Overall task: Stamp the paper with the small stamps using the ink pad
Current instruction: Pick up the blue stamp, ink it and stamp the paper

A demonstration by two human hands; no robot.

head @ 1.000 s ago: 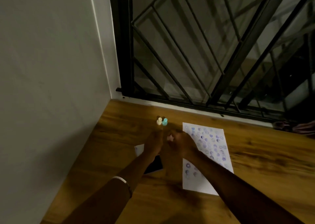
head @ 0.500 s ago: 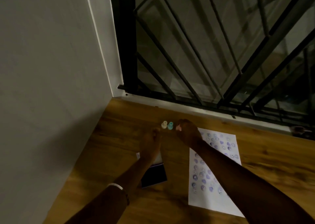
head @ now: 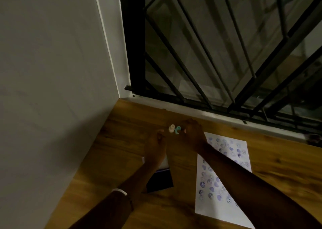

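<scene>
On the wooden table (head: 132,124), a cream stamp (head: 171,128) stands upright near the window sill. A teal stamp (head: 177,130) beside it leans over, against the fingertips of my right hand (head: 190,135). That hand is closed, and a bit of a pink stamp (head: 184,132) shows at its fingertips. My left hand (head: 155,147) hovers just left of the cream stamp, fingers loosely curled, holding nothing. Under my left wrist lies the dark ink pad (head: 159,182). The white paper (head: 226,169), covered with several purple prints, lies to the right, partly hidden by my right forearm.
A grey wall (head: 52,89) borders the table on the left. A black window grille (head: 209,54) rises behind the sill at the back. A white card (head: 164,163) peeks out from under my left hand beside the ink pad.
My right hand carried the pink stamp from over the paper to the two standing stamps. The teal stamp now leans. My left hand moved a little toward the cream stamp.
</scene>
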